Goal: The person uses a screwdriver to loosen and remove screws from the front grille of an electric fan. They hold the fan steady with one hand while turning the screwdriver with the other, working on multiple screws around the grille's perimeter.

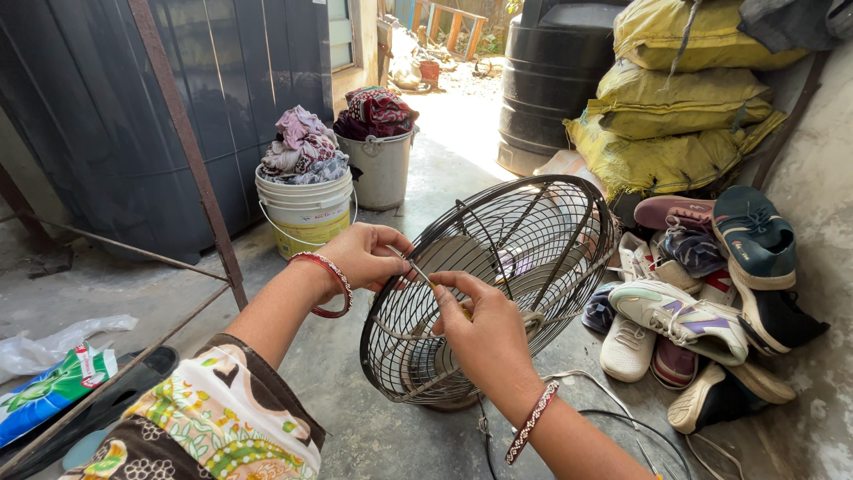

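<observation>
Gripping fan guard (pixel 498 284) rim, left hand (pixel 362 258), right hand (pixel 484 333) fingers.

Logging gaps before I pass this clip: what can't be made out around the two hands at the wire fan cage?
- Head view: the thin metal piece between the left hand and right hand is too small to identify.
- The right hand covers part of the dark round wire fan cage; its base is hidden behind it.
- The pale cable on the floor runs off the bottom edge.
</observation>
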